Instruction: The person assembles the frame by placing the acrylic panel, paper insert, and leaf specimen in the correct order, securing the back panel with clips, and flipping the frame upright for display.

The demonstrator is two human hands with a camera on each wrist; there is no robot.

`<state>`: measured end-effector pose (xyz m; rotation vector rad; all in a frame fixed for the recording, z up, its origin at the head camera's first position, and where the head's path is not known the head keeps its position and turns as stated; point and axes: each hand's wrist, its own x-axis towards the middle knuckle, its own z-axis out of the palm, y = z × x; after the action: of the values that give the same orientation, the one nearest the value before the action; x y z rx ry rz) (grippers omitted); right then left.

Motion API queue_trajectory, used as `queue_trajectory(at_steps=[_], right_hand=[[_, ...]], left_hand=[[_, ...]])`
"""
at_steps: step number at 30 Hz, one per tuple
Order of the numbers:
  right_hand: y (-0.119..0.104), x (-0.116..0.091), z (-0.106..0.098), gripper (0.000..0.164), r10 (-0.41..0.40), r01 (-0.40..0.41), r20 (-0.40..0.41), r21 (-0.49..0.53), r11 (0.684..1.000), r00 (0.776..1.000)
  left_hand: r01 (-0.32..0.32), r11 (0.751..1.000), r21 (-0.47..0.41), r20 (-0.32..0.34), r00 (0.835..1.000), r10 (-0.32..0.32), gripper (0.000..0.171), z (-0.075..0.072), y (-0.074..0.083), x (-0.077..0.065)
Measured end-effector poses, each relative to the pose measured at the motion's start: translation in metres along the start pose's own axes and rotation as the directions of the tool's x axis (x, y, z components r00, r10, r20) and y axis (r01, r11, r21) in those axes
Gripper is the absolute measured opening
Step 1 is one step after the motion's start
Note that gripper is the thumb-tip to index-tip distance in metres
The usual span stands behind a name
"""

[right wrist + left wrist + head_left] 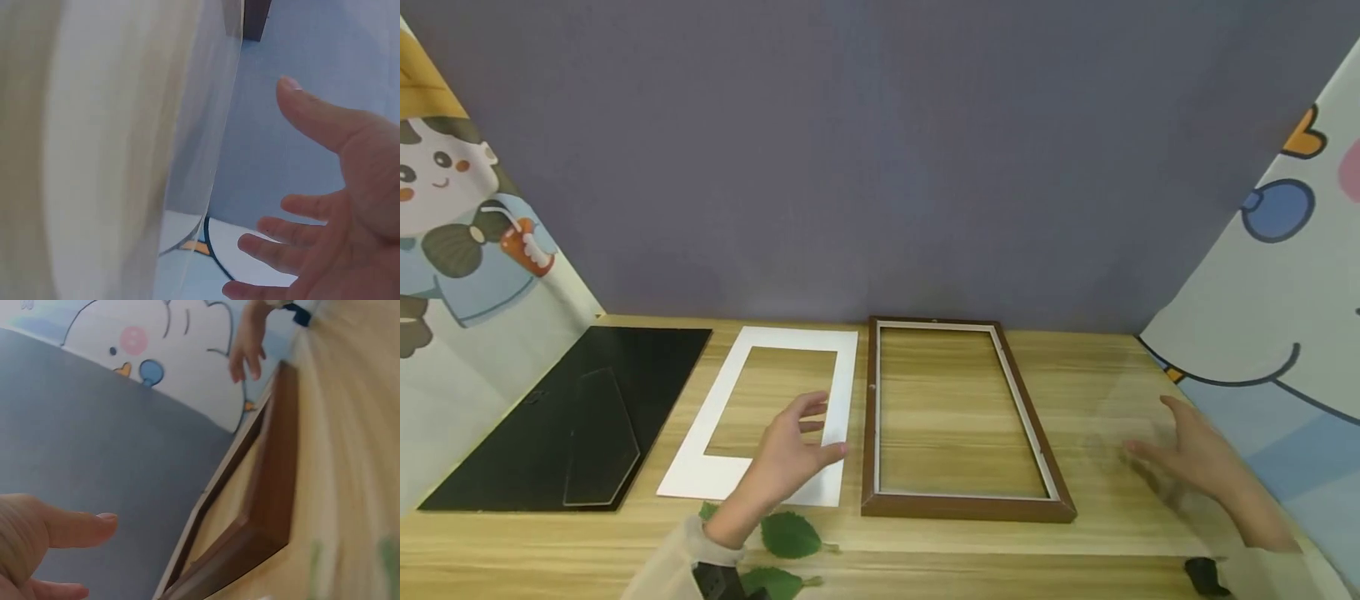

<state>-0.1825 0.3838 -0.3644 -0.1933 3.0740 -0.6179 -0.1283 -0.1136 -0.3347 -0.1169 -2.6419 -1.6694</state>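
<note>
My left hand (786, 458) hovers over the right side of a white picture mat (696, 477), fingers loosely bent and thumb apart, holding nothing. To the right of the mat lies a brown picture frame (970, 507), its middle showing bare wood table. Beyond the frame, my right hand (1198, 454) is held above a clear sheet (1112, 508) on the table. In the right wrist view, this hand's thumb and fingers (269, 253) are spread with nothing between them, beside the edge of the clear sheet (209, 125).
On the left lies a black frame backing (527, 458) with a fold-out stand (601, 437). Green leaves (792, 535) lie near the front, partly behind the left forearm. A grey panel (880, 167) rises at the back, with cartoon-printed panels (1262, 317) at both sides.
</note>
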Motion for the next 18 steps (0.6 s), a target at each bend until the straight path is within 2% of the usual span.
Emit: queue_trajectory(at_steps=[7, 12, 18], right_hand=[[0.016, -0.008, -0.001, 0.104, 0.07, -0.07, 0.018, 0.029, 0.997, 0.997], [0.025, -0.01, -0.005, 0.103, 0.101, -0.102, 0.052, 0.011, 0.995, 0.993], [0.031, -0.009, -0.007, 0.104, 0.127, -0.127, 0.085, 0.003, 0.992, 0.988]], left_hand=[[-0.038, 0.999, -0.029, 0.055, 0.998, 0.04, 0.073, 0.022, -0.003, -0.005], [-0.052, 0.997, -0.058, 0.095, 0.994, 0.057, 0.076, 0.034, -0.006, -0.006], [-0.083, 0.996, -0.025, 0.117, 0.989, 0.086, 0.08, 0.044, -0.01, -0.008]])
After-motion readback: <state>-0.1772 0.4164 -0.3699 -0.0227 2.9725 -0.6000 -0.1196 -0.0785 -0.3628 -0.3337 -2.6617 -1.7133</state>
